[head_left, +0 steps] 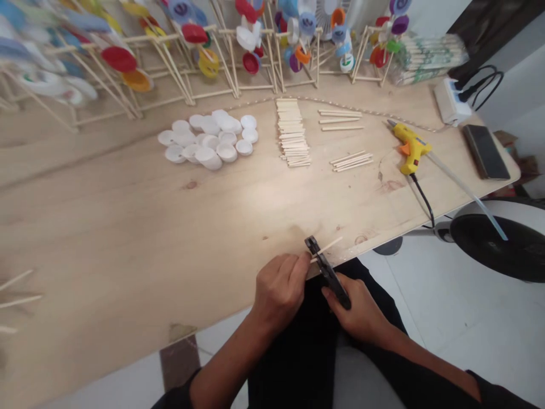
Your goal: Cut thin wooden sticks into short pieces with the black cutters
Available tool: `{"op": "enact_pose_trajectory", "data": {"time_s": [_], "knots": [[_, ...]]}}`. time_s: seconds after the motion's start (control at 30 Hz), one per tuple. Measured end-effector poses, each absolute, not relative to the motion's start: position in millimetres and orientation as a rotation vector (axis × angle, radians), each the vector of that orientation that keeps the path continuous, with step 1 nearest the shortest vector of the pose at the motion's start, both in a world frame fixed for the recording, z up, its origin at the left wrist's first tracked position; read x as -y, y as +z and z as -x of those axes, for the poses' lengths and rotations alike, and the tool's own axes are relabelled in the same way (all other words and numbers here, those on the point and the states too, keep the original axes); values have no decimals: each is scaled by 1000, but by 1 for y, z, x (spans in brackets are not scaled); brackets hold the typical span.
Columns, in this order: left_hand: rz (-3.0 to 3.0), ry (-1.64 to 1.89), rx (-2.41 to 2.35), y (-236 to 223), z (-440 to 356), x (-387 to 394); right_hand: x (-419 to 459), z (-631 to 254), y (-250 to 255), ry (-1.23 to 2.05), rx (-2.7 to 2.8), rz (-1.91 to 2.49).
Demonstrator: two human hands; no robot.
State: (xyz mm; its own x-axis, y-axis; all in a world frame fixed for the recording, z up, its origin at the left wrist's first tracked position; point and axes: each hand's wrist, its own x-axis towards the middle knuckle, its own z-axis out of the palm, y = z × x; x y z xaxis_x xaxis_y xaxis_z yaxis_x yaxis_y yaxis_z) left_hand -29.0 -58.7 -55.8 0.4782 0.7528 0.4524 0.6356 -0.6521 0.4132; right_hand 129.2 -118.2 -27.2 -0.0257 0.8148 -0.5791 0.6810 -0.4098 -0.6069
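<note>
At the near edge of the wooden table [128,238], my left hand [281,289] pinches a thin wooden stick [330,247] with closed fingers. My right hand [361,312] grips the handles of black cutting pliers [326,270]. The pliers' jaws sit across the stick, close to my left fingertips. The stick's free end points right and away from me, over the table's edge.
A pile of white bottle caps [208,139], a stack of flat sticks [293,133], loose stick bundles [351,161] and a yellow glue gun [409,149] lie farther back. Stick frames with coloured caps [251,40] line the far edge. A phone [485,150] and power strip [450,101] sit right.
</note>
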Motion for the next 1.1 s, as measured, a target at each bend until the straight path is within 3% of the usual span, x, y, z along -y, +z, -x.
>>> {"op": "enact_pose_trajectory", "data": {"time_s": [0.83,1.1], "knots": [[-1260,488,-960,-21,37,47,120,-132,-14,1401,1663,2030],[-1620,477,-1124,-19,33,49,122,-130,-21,1489,1547,2010]]}}
